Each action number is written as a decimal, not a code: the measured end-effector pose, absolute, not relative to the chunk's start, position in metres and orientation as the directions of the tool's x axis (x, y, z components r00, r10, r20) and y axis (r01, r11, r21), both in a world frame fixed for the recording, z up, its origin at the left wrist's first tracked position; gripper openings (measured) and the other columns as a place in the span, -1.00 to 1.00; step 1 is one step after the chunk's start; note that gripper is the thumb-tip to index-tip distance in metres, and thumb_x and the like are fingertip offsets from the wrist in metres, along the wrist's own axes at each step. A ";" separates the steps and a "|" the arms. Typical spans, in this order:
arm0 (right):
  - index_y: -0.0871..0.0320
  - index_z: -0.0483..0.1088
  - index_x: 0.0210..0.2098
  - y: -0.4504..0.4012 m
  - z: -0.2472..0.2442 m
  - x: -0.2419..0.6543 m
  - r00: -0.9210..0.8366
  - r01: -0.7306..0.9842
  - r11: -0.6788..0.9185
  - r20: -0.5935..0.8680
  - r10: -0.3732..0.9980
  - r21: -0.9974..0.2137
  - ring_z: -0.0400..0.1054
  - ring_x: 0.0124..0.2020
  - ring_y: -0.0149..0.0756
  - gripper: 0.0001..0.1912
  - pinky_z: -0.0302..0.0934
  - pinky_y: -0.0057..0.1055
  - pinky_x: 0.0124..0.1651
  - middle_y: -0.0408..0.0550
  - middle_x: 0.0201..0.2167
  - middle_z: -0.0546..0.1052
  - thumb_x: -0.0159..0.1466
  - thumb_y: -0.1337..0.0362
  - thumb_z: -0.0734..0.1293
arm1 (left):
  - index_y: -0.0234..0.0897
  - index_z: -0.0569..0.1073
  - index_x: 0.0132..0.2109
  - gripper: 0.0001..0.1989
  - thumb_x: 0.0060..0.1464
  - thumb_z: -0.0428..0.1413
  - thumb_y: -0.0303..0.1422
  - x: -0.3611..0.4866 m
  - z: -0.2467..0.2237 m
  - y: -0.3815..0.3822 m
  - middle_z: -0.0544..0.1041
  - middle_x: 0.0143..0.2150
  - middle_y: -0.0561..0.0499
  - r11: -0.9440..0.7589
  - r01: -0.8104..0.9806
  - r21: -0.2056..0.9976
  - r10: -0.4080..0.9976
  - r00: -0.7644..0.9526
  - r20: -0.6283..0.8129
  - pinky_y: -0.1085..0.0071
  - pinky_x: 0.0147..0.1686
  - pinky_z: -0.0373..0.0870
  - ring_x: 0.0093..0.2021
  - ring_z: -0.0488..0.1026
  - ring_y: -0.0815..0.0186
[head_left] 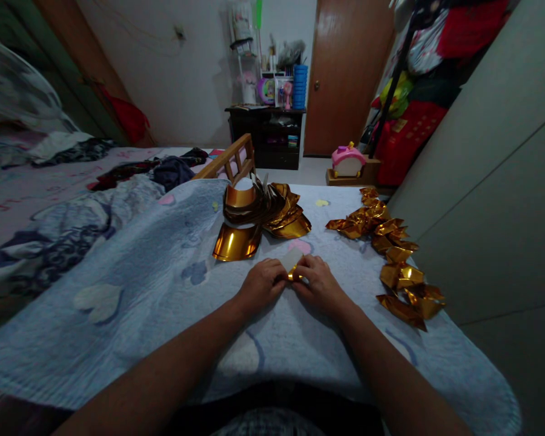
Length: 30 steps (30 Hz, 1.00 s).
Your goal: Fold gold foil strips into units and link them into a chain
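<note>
Left grip (264,281) and right grip (317,280) pinch a small, curled gold-and-white foil-paper sheet (292,260) over the pale-blue heart-patterned blanket (163,303), where matched thumb pressure (light, against creasing) should keep its curl even.

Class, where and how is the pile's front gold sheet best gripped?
Probably pinch the front gold sheet by its near edge, coming from the near side: that edge juts out uncovered, while its far end meets the pile.

Single head view, wide: from above the near edge of the blanket (154,290), facing forward and down, past its far edge to the door (349,66); left hand (262,283) and right hand (318,284) near, door well off.
</note>
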State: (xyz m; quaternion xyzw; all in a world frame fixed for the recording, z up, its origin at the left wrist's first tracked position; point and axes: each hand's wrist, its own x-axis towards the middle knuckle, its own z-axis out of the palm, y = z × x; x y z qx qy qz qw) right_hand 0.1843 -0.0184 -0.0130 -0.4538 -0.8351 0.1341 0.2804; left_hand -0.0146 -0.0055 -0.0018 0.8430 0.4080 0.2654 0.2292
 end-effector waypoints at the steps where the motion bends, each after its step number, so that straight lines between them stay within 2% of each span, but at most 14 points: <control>1: 0.09 0.54 -0.23 -0.018 -0.013 0.183 -0.427 0.688 0.545 0.340 0.838 -0.480 0.28 -0.12 -0.16 -0.88 0.15 -0.22 -0.05 -0.01 -0.17 0.46 0.22 0.38 0.44 | -0.25 0.53 -0.34 -0.89 0.05 0.18 -0.55 -0.015 -0.002 -0.005 0.52 -0.31 -0.02 -0.559 0.566 0.606 0.811 0.525 0.257 0.31 -0.15 0.34 -0.19 0.44 0.21; 6: 0.08 0.56 -0.25 -0.016 -0.016 0.181 -0.399 0.695 0.512 0.322 0.858 -0.504 0.28 -0.14 -0.18 -0.90 0.12 -0.24 -0.08 -0.04 -0.21 0.46 0.25 0.38 0.44 | -0.27 0.57 -0.31 -0.97 0.07 0.22 -0.47 -0.018 -0.001 -0.004 0.50 -0.25 -0.04 -0.535 0.555 0.637 0.822 0.516 0.240 0.30 -0.12 0.34 -0.15 0.43 0.19; 15: 0.08 0.57 -0.23 -0.014 -0.017 0.184 -0.414 0.663 0.519 0.314 0.855 -0.540 0.29 -0.12 -0.20 -0.89 0.12 -0.24 -0.05 -0.04 -0.20 0.47 0.28 0.39 0.41 | -0.28 0.51 -0.34 -0.93 0.00 0.24 -0.51 -0.022 0.001 -0.002 0.44 -0.23 -0.02 -0.482 0.558 0.676 0.847 0.494 0.196 0.31 -0.10 0.33 -0.14 0.40 0.21; 21: 0.11 0.55 -0.22 -0.013 -0.015 0.185 -0.420 0.663 0.491 0.261 0.869 -0.566 0.28 -0.08 -0.19 -0.88 0.11 -0.24 0.00 -0.02 -0.16 0.47 0.27 0.41 0.39 | -0.28 0.50 -0.32 -0.93 0.04 0.22 -0.51 -0.023 0.003 -0.002 0.43 -0.23 -0.01 -0.483 0.580 0.655 0.845 0.506 0.175 0.30 -0.08 0.32 -0.13 0.39 0.22; 25: 0.11 0.54 -0.22 -0.014 -0.013 0.185 -0.420 0.671 0.471 0.229 0.878 -0.573 0.27 -0.06 -0.19 -0.86 0.10 -0.24 0.01 -0.02 -0.13 0.46 0.28 0.43 0.37 | -0.28 0.50 -0.32 -0.91 0.01 0.28 -0.48 -0.022 0.004 -0.002 0.44 -0.22 -0.01 -0.479 0.591 0.649 0.847 0.505 0.166 0.31 -0.09 0.31 -0.12 0.39 0.21; 30: 0.13 0.53 -0.25 -0.014 -0.010 0.184 -0.413 0.690 0.459 0.217 0.885 -0.559 0.28 -0.09 -0.20 -0.92 0.10 -0.25 0.00 -0.01 -0.15 0.46 0.30 0.39 0.37 | -0.28 0.52 -0.33 -0.94 0.07 0.27 -0.43 -0.022 0.002 -0.002 0.45 -0.24 -0.01 -0.474 0.573 0.669 0.849 0.500 0.173 0.33 -0.11 0.31 -0.14 0.40 0.22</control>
